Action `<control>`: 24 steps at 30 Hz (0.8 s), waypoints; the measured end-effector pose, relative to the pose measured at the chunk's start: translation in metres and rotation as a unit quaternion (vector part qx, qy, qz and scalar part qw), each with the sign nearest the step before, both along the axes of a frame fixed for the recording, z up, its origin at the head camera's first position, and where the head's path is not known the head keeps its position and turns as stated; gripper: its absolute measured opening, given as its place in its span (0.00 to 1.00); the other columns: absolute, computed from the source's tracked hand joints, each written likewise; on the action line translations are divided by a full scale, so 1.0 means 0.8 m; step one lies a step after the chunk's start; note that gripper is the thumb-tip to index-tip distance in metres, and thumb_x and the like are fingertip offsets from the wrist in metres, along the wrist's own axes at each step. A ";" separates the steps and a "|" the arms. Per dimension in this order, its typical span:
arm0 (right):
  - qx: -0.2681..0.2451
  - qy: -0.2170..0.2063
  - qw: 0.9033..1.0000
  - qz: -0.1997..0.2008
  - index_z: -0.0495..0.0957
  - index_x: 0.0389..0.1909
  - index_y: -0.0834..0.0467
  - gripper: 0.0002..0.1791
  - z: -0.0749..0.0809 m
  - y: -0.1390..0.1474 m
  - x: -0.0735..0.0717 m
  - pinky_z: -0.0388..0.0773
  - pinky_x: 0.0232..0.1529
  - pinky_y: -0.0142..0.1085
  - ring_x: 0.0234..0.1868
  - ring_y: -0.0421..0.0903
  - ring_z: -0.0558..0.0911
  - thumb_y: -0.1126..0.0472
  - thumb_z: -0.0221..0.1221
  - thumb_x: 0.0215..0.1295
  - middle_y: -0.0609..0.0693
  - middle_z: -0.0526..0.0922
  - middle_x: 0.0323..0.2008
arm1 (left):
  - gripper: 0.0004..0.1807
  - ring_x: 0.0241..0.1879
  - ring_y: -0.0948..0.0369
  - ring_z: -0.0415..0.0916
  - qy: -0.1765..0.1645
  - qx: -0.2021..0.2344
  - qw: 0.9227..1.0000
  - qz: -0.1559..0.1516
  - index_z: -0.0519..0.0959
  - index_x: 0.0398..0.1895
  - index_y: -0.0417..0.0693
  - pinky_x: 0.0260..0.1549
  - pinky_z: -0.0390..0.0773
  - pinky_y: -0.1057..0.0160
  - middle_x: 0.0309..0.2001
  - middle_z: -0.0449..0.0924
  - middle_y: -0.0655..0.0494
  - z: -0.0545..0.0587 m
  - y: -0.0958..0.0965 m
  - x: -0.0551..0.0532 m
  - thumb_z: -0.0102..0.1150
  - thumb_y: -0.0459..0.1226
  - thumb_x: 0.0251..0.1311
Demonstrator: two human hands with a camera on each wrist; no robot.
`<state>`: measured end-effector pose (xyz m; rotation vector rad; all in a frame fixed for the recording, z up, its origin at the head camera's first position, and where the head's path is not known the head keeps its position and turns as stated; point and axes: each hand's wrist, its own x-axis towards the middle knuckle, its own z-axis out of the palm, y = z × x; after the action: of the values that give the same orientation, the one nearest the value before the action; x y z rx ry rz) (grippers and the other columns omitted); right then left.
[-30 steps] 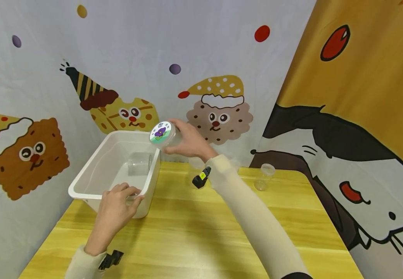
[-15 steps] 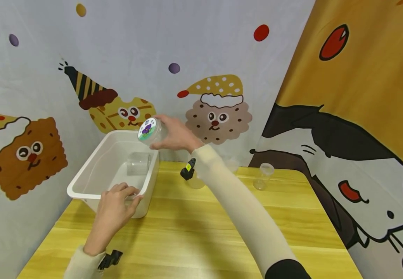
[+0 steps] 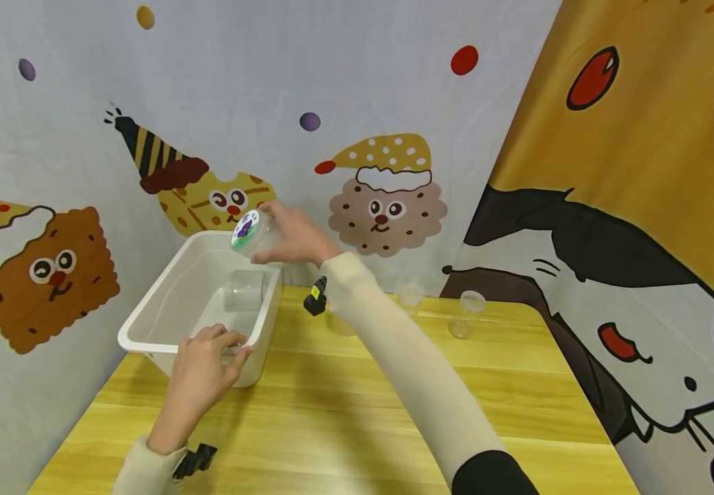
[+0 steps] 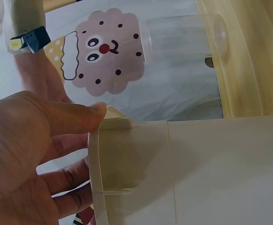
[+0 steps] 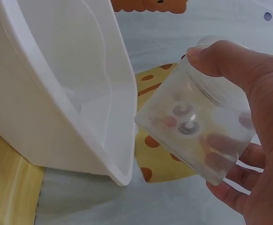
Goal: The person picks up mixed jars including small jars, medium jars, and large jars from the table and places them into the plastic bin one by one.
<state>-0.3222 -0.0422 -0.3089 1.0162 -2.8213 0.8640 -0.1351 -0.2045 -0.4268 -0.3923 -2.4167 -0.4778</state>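
Observation:
A clear plastic jar (image 3: pixel 265 237) with a round lid bearing a purple flower label is in my right hand (image 3: pixel 301 239). It hangs tilted above the back right rim of a white plastic bin (image 3: pixel 160 292). In the right wrist view, the thumb and fingers grip the jar (image 5: pixel 188 126) from either side, apart from the bin wall. My left hand (image 3: pixel 202 371) pinches the bin's front rim, thumb on one side and fingers on the other in the left wrist view. Another clear jar (image 3: pixel 244 292) lies on its side inside the bin.
Clear containers stand along the back of the wooden table (image 3: pixel 307 412): one (image 3: pixel 466 315) at the right, one (image 3: pixel 410 297) nearer the middle, and one (image 3: pixel 342 324) partly hidden by my right sleeve. A cartoon-printed cloth (image 3: pixel 220 82) hangs right behind the table.
My right hand has carried the jar leftward, from beside the bin's right rim to over its back right part. My left hand has stayed on the rim.

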 end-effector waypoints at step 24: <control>0.084 0.025 0.996 -0.008 0.53 0.70 0.40 0.56 -0.021 -0.056 0.004 0.68 0.60 0.42 0.67 0.44 0.60 0.29 0.66 0.40 0.39 0.61 0.68 | 0.09 0.26 0.58 0.74 -0.009 0.014 1.000 0.005 0.85 0.28 0.49 0.24 0.66 0.55 0.25 0.78 0.58 -0.001 0.001 0.001 0.73 0.40 0.43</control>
<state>-0.3188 -0.0868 -0.3254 1.0152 -2.8953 0.6000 -0.1345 -0.2036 -0.4273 -0.3657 -2.4260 -0.5134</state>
